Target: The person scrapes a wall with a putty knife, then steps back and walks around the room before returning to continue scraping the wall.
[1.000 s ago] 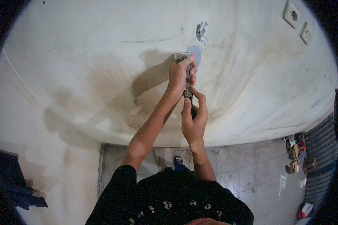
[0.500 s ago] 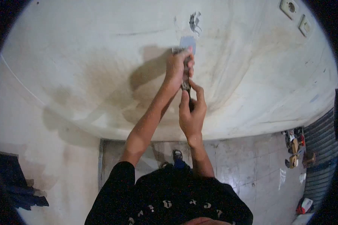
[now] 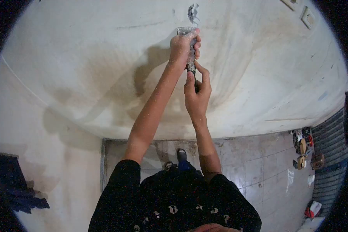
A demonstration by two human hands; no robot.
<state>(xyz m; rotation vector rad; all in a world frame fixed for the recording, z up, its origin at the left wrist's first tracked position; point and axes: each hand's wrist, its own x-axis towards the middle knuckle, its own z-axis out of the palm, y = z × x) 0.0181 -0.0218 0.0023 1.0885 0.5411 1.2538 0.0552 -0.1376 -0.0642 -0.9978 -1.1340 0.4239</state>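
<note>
A putty knife [image 3: 191,57] with a wide, dusty metal blade points up against the stained white wall [image 3: 104,46]. My left hand [image 3: 179,49] is wrapped round its blade, thumb near the upper edge. Lower down, my right hand [image 3: 198,96] grips the dark handle between thumb and fingers. Just above the blade edge, a torn, flaking patch [image 3: 192,14] shows dark in the wall's surface. Pale dust specks cover my left hand and forearm.
Upper right on the wall sit a switch plate [image 3: 307,17] and part of a socket [image 3: 289,4]. Dark cloth [image 3: 15,185] hangs at left. Assorted items [image 3: 302,149] lie on the tiled floor [image 3: 255,166] beside a ribbed shutter [image 3: 330,154].
Both hands and the putty knife have slid up the wall, towards the torn patch. The grey patch that showed above the blade is now covered. My view has shifted slightly.
</note>
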